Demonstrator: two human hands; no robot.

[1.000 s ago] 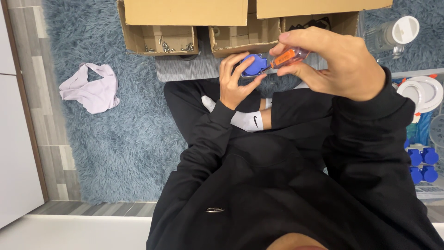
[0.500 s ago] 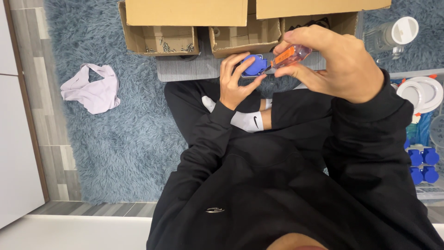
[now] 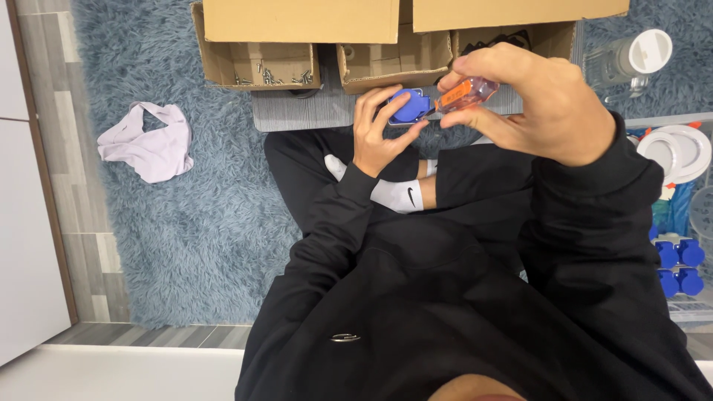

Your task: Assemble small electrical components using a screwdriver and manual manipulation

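While left hand (image 3: 379, 134) fingers cup blue socket (image 3: 410, 106), right hand (image 3: 531, 104) pinches orange screwdriver (image 3: 464, 93).

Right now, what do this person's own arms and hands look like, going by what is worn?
Both arms are covered by long black sleeves of a loose sweatshirt, the cuffs ending at the wrists. The left hand and the right hand are bare: no gloves, and no rings or watch that I can see. The sleeves are plain, with no stripes or markings showing on them.
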